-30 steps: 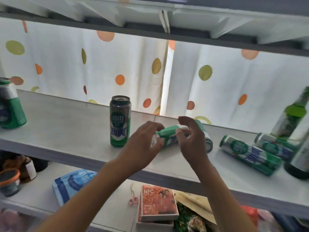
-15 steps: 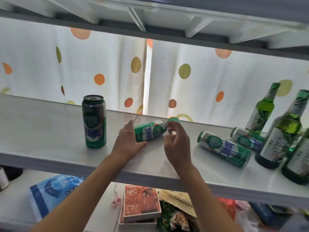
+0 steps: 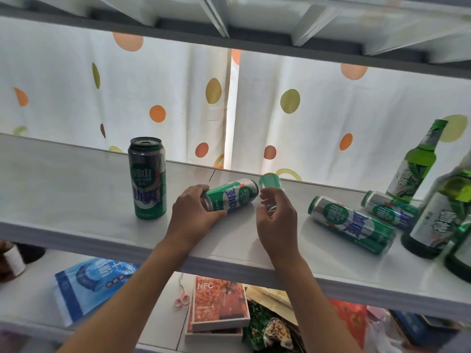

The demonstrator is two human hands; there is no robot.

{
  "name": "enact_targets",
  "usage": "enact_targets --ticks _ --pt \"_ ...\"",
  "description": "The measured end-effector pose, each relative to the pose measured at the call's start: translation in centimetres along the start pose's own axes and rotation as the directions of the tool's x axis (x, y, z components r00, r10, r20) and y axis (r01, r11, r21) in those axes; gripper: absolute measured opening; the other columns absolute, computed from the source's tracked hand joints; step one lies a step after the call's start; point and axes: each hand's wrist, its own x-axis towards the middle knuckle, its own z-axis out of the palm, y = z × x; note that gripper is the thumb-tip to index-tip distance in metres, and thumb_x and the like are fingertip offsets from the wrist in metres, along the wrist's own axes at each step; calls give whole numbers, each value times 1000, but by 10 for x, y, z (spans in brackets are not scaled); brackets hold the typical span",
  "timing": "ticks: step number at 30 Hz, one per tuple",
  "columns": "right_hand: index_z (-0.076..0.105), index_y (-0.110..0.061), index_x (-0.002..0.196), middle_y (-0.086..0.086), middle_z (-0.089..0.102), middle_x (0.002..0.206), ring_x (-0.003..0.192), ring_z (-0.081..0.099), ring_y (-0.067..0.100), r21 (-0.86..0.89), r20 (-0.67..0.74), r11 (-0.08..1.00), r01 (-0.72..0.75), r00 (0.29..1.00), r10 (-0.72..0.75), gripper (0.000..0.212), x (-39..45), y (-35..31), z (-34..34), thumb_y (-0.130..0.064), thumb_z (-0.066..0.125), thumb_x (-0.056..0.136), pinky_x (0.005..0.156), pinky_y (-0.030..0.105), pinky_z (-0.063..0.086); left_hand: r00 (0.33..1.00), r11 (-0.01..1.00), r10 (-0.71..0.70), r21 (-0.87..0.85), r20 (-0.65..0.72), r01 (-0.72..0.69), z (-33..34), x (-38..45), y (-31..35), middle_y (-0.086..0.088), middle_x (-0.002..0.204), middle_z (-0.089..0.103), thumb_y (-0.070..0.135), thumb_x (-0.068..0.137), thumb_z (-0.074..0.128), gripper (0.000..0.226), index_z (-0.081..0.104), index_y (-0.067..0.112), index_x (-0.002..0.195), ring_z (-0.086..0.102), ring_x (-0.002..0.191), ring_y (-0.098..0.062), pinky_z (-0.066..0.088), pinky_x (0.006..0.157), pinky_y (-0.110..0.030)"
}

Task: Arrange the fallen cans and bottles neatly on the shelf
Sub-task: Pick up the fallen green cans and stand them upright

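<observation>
On the white shelf point(image 3: 76, 197) one green beer can point(image 3: 147, 179) stands upright. To its right my left hand point(image 3: 195, 215) grips the near end of a fallen green can point(image 3: 233, 196), which lies slanting away to the right. My right hand point(image 3: 277, 220) curls its fingers round the near end of a second fallen can point(image 3: 270, 181), most of which it hides. Two more fallen cans point(image 3: 351, 225) point(image 3: 391, 210) lie farther right. Green glass bottles point(image 3: 418, 161) point(image 3: 443, 215) stand upright at the right end.
A dotted curtain point(image 3: 293, 105) hangs behind the shelf, and another shelf board point(image 3: 229, 34) runs close overhead. On the shelf below lie a blue bag point(image 3: 89, 284), pink scissors point(image 3: 182, 299), an orange NFC box point(image 3: 219, 301) and snack packets. A jar point(image 3: 12, 258) stands at the lower left.
My left hand has closed round the fallen can's near end and swung it apart from the second can. My right hand's fingers have curled round that second can.
</observation>
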Motion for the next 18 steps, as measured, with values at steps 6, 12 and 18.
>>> enact_targets --ticks 6,12,18 --pt "63 -18 107 -9 64 99 91 61 15 23 -25 1000 -2 1000 3 22 3 -5 4 -5 58 89 85 40 55 999 999 30 -18 -22 -31 -2 -4 7 -3 114 65 41 61 89 74 59 13 123 57 92 -8 53 78 -19" --pt "58 -19 113 -8 62 105 96 61 11 54 -3 997 -52 999 53 20 12 -17 2 -14 59 94 72 4 48 998 994 13 -105 -56 -19 -10 -8 15 -1 113 62 43 63 87 69 57 16 120 58 92 -7 44 66 -2" --pt "37 -21 135 -5 46 127 109 46 5 131 44 989 -74 997 69 46 22 -33 19 -23 60 95 79 8 41 990 935 -95 -351 -108 51 -16 -23 28 9 109 56 38 65 87 63 51 22 115 60 86 1 51 63 -8"
